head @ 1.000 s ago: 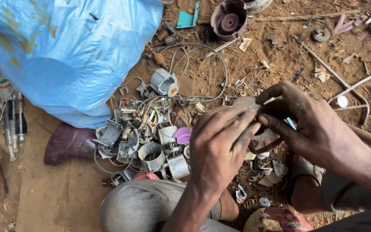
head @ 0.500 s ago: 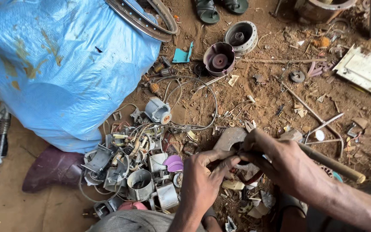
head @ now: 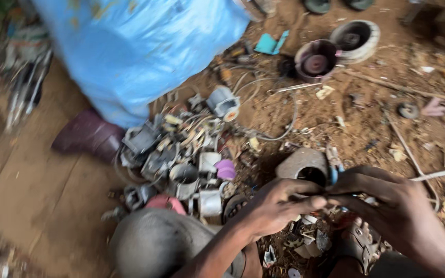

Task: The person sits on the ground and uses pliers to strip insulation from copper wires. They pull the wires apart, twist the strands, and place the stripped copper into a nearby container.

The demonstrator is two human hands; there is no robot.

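While your left hand (head: 274, 208) and right hand (head: 387, 206) are pinching together on a small blue-tipped scrap piece (head: 334, 176) over the dirt floor (head: 366, 128), grey metal scrap parts (head: 181, 159) are lying beyond, below a blue plastic sack (head: 140, 46).

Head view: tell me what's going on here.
A person crouches over bare dirt, left hand and right hand meeting on a small dark part pinched between the fingertips; what it is cannot be told. A grey metal housing lies just behind the hands. A scrap pile of metal parts and wire lies left, a blue sack beyond it.
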